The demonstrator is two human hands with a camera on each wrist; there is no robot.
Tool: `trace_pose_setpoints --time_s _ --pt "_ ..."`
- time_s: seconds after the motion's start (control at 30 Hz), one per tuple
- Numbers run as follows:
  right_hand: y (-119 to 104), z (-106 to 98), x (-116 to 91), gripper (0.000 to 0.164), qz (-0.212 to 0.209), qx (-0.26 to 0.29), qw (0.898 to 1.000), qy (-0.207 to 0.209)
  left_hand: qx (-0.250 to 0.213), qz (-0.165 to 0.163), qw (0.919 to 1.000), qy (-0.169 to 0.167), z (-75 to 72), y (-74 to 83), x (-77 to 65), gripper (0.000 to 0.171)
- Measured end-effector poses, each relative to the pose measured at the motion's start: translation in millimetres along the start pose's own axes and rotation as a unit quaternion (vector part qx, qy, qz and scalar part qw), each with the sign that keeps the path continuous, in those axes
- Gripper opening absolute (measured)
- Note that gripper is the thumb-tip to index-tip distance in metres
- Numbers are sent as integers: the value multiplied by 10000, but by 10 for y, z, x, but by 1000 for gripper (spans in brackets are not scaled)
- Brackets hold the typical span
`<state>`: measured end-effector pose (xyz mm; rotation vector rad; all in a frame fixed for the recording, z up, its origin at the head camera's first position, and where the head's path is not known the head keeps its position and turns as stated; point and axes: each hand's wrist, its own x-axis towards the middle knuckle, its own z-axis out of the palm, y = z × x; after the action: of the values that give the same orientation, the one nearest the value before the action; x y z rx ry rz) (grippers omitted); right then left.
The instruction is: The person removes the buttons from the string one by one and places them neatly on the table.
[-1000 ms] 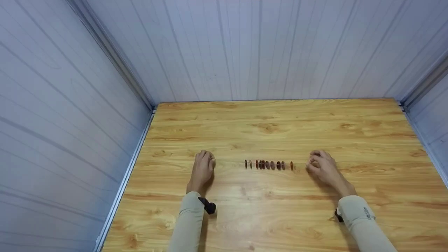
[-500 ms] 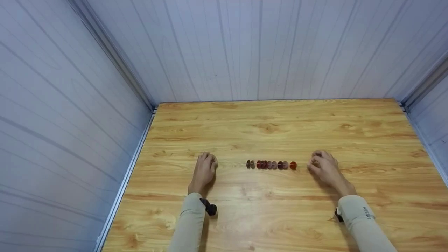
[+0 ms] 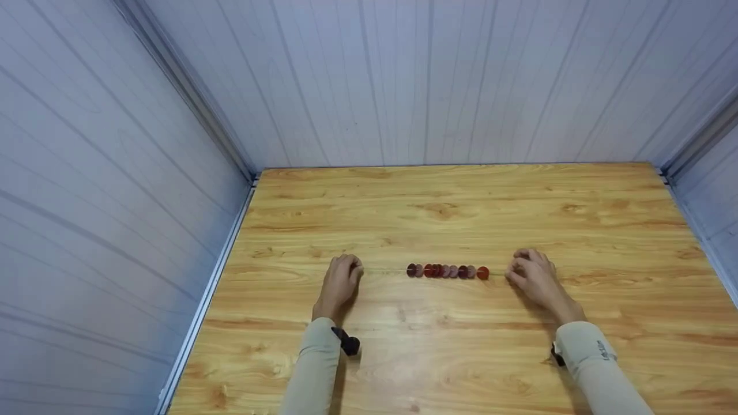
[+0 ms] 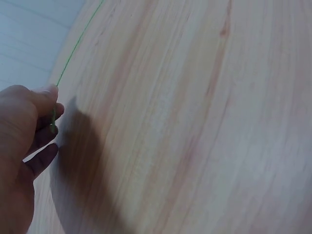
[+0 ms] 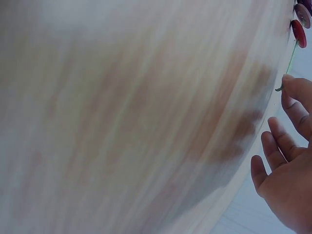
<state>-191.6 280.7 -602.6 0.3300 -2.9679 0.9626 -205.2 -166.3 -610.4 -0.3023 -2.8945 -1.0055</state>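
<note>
Over a wooden table (image 3: 438, 346), the left hand (image 3: 339, 285) and right hand (image 3: 537, 280) each pinch a green string (image 4: 78, 45), reddish discs (image 3: 446, 271) threaded between them.

This is looking like a panelled booth or work cubicle. A pale back wall (image 3: 369, 80), a left wall (image 3: 86, 184) and a right wall (image 3: 719, 210), all faintly lined, are enclosing a wood-grain tabletop (image 3: 455, 351) on three sides. A grey corner strip (image 3: 183, 89) is running where two walls are meeting. Whether workshop, lab or office, the views are not telling.
</note>
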Motion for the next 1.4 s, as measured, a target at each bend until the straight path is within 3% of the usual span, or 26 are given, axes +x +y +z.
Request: trace_pose_setpoints --time_s 0.27,0.67,1.0,1.4 --pt "-4 23 20 10 -89 -36 9999 68 -788 -336 9959 -289 -28 72 14 11" --pt "-28 56 31 10 -144 -36 9999 65 -888 -381 9937 -569 -53 113 37 17" --pt "-29 56 24 9 -143 -2 9999 84 -1211 -778 9854 -911 -135 130 65 13" --pt "-9 62 7 8 -128 68 9999 68 -816 -874 9913 -560 -148 67 54 12"
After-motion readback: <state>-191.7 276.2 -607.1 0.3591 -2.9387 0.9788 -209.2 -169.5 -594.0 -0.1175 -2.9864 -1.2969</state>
